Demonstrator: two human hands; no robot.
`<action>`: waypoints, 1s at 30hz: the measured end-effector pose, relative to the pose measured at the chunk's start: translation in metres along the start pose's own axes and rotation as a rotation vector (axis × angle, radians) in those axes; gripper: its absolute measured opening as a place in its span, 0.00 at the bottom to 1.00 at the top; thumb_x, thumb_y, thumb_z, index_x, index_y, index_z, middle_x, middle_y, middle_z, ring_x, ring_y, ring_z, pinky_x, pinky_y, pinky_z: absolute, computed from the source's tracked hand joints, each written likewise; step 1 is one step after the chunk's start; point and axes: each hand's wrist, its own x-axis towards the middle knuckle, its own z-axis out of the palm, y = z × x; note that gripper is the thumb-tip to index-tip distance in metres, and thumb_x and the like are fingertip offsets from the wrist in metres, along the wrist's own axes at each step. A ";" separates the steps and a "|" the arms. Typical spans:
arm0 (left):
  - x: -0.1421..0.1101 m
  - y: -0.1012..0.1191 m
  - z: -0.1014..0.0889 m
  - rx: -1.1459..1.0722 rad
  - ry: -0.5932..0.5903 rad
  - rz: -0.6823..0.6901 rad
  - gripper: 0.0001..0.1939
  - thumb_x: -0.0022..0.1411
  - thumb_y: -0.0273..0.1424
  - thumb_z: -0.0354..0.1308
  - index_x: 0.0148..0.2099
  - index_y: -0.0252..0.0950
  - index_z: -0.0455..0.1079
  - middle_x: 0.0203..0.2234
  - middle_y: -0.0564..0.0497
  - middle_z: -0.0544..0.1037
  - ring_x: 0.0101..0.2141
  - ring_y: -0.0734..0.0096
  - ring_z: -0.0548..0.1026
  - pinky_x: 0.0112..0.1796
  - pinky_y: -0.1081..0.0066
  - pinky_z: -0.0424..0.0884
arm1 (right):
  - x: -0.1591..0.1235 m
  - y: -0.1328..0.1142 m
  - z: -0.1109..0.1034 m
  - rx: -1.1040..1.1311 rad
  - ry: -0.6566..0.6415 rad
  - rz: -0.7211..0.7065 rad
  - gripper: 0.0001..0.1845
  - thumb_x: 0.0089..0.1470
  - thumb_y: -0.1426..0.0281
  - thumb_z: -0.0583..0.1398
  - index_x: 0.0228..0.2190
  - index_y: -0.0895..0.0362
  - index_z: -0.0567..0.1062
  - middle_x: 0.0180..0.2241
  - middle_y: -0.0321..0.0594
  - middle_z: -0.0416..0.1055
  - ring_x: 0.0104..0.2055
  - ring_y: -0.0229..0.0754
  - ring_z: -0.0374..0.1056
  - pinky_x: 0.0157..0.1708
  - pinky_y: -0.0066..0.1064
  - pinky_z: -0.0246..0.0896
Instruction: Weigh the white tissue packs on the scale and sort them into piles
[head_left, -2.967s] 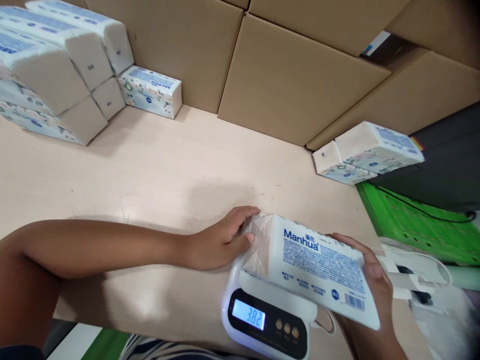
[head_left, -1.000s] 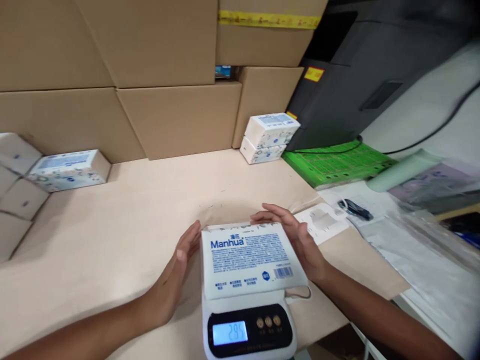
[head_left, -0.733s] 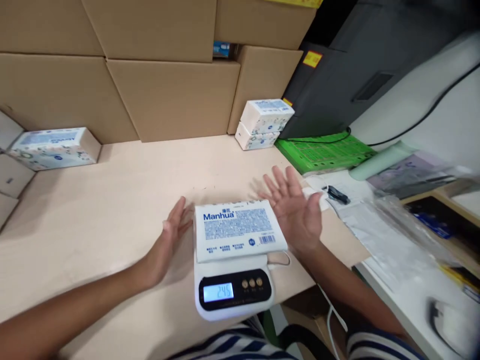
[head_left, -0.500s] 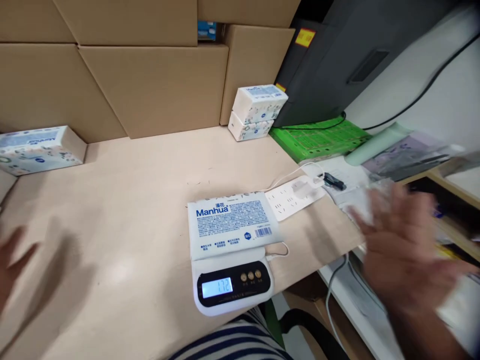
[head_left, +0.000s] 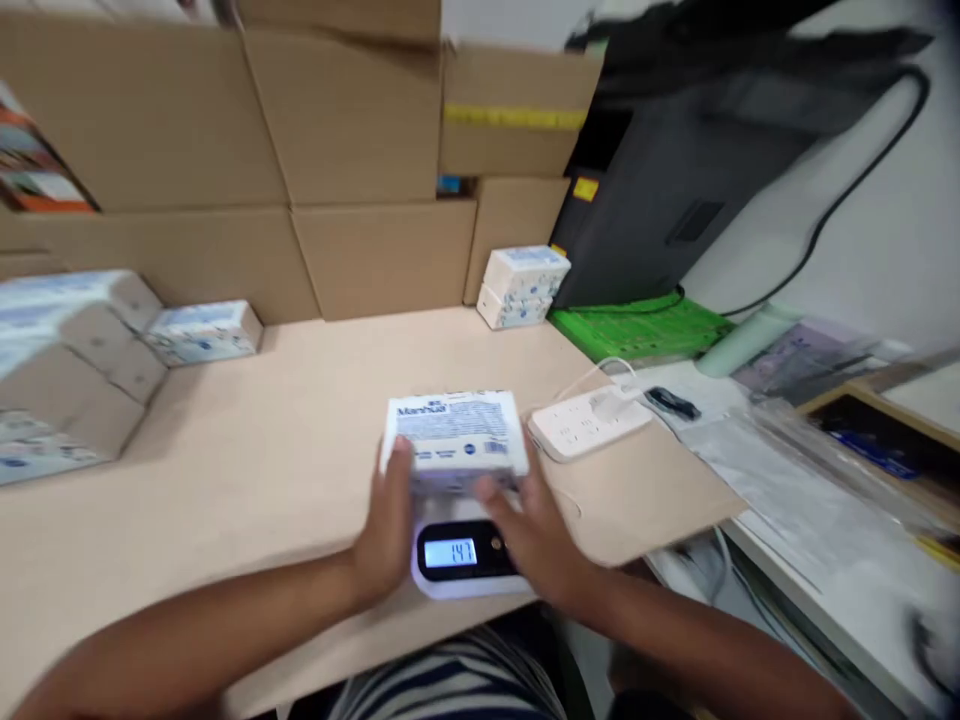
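Observation:
A white and blue pack of tissues (head_left: 457,430) marked "Manhua" is gripped between both hands, slightly above or on the white digital scale (head_left: 469,588); which one I cannot tell. My left hand (head_left: 386,530) is closed on the pack's left end, thumb on its front edge. At the right end, my right hand (head_left: 544,530) holds it the same way, with its thumb near the front corner. The scale's lit display (head_left: 450,552) seems to read 1.47. Part of the button panel is covered by my right hand.
Stacked tissue packs (head_left: 82,370) stand at the left, with a single pack (head_left: 206,332) beside them. Two more packs (head_left: 523,285) are piled by the cardboard boxes (head_left: 382,260). A power strip (head_left: 589,425) lies right of the scale, and a green crate (head_left: 637,330) sits behind it.
Half a second ago both hands were open and away from the pack, which rested on the scale. Now they have come in and closed on its ends. The reading fell from 1.72.

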 end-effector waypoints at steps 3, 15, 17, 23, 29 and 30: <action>-0.006 0.029 0.002 0.246 -0.052 0.119 0.38 0.77 0.62 0.47 0.70 0.42 0.75 0.67 0.42 0.80 0.76 0.42 0.65 0.78 0.38 0.54 | -0.008 -0.016 0.001 0.088 -0.080 -0.113 0.43 0.68 0.41 0.62 0.76 0.40 0.63 0.78 0.42 0.63 0.81 0.61 0.56 0.80 0.63 0.49; 0.017 0.181 -0.052 0.846 0.407 1.084 0.50 0.70 0.65 0.57 0.82 0.44 0.55 0.80 0.38 0.60 0.78 0.43 0.62 0.76 0.46 0.60 | 0.131 -0.160 0.135 0.513 -0.526 0.001 0.18 0.71 0.56 0.64 0.55 0.51 0.81 0.51 0.43 0.86 0.57 0.55 0.81 0.61 0.60 0.78; 0.024 0.210 -0.078 1.032 0.494 1.070 0.48 0.70 0.63 0.59 0.80 0.40 0.59 0.79 0.35 0.62 0.78 0.41 0.61 0.76 0.43 0.57 | 0.152 -0.171 0.164 0.469 -0.624 0.194 0.13 0.72 0.61 0.63 0.53 0.53 0.80 0.47 0.44 0.86 0.49 0.52 0.83 0.57 0.60 0.81; 0.015 0.261 -0.130 1.074 0.836 0.790 0.40 0.71 0.50 0.64 0.75 0.35 0.65 0.79 0.30 0.59 0.80 0.38 0.53 0.77 0.38 0.47 | 0.223 -0.157 0.270 0.353 -0.475 0.399 0.12 0.73 0.62 0.64 0.53 0.54 0.78 0.42 0.43 0.83 0.46 0.46 0.80 0.51 0.48 0.83; -0.020 0.283 -0.143 0.765 0.960 0.951 0.26 0.74 0.49 0.62 0.66 0.43 0.72 0.73 0.38 0.71 0.76 0.44 0.63 0.77 0.41 0.52 | 0.259 -0.123 0.359 0.206 -0.373 0.479 0.21 0.72 0.60 0.66 0.60 0.56 0.76 0.58 0.47 0.78 0.53 0.49 0.79 0.52 0.47 0.81; -0.026 0.285 -0.143 0.701 0.965 0.944 0.25 0.75 0.49 0.61 0.66 0.42 0.72 0.72 0.37 0.72 0.75 0.44 0.65 0.76 0.41 0.55 | 0.260 -0.118 0.367 0.190 -0.373 0.472 0.22 0.72 0.59 0.66 0.61 0.56 0.76 0.59 0.47 0.77 0.54 0.49 0.79 0.53 0.47 0.80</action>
